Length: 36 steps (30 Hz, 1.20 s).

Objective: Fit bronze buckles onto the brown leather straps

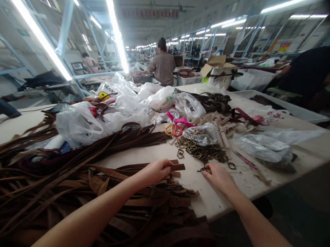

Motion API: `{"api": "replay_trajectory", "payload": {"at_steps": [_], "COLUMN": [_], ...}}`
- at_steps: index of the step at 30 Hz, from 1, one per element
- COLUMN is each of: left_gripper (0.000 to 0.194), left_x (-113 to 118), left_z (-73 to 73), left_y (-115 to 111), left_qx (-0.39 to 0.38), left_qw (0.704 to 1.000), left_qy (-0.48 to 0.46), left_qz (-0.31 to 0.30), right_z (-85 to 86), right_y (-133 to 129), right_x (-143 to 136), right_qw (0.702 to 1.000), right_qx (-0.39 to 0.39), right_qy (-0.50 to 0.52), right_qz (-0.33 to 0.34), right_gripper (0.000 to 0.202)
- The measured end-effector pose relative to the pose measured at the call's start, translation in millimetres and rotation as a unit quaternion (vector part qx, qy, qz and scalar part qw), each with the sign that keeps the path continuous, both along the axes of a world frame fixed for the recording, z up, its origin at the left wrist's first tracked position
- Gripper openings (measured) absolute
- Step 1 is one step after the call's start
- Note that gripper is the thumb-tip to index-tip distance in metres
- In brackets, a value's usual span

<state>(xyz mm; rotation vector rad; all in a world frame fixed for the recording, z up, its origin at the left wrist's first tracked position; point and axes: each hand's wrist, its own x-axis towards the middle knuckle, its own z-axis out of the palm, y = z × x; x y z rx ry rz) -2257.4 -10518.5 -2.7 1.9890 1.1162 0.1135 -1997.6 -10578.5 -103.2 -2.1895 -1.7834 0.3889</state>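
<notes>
My left hand is closed around a brown leather strap, whose cut end sticks out past the fingers. Beneath that arm lies a thick heap of similar dark straps, some with buckles fitted near their ends. My right hand pinches a small metal buckle at the near edge of a pile of bronze-coloured buckles; the fingers partly cover it. Scissors with orange and red handles rest just behind that pile.
Plastic bags cover the table's back. Leather scraps, a pink-handled tool and a filled clear bag lie to the right. The table edge runs there. A person stands further back, another at right.
</notes>
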Motion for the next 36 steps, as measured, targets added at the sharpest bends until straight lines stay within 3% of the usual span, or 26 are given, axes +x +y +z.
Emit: {"api": "replay_trajectory", "payload": {"at_steps": [4,6,8,10,14,16,18,24,28,30,34,36], "left_gripper": [0.027,0.026,0.025,0.026,0.034,0.035,0.036,0.04,0.042,0.04,0.037,0.036], "left_x": [-7,-11,-15,-18,-22,-23,-24,-28,-32,-32,-31,-31], "left_z": [0.3,-0.8,-2.1,-2.9,-2.6,-1.0,1.9,10.1,11.9,11.5,5.1,1.2], "left_y": [-11,-15,-18,-19,-19,-20,-22,-30,-30,-31,-33,-33], "left_qx": [-0.013,-0.018,-0.016,-0.009,0.004,-0.028,-0.073,-0.151,-0.167,-0.14,-0.03,0.03], "left_qw": [1.0,1.0,0.999,0.998,0.991,0.985,0.977,0.963,0.965,0.974,0.983,0.983], "left_qy": [-0.016,-0.017,-0.018,-0.028,-0.065,-0.095,-0.131,-0.168,-0.175,-0.166,-0.162,-0.165], "left_qz": [0.003,0.013,0.027,0.047,0.117,0.142,0.15,0.146,0.101,0.073,0.076,0.078], "right_z": [2.7,7.7,16.5,30.0,63.3,75.6,81.3,76.1,74.0,73.3,71.5,70.8], "right_y": [6,4,0,-6,-13,-14,-14,-12,-14,-16,-14,-9], "right_x": [-8,-12,-22,-38,-78,-96,-109,-123,-125,-127,-132,-134], "right_qw": [0.999,0.994,0.972,0.913,0.745,0.693,0.669,0.66,0.655,0.677,0.769,0.789], "right_qx": [-0.049,-0.035,-0.016,-0.015,-0.035,-0.042,-0.039,-0.024,-0.054,-0.066,-0.019,0.005], "right_qy": [0.016,0.097,0.233,0.407,0.666,0.719,0.741,0.749,0.753,0.733,0.637,0.611], "right_qz": [0.011,0.023,0.023,0.018,-0.011,-0.031,-0.043,-0.049,-0.032,-0.004,0.051,0.064], "right_gripper": [0.013,0.013,0.017,0.024,0.033,0.035,0.036,0.031,0.031,0.031,0.032,0.033]}}
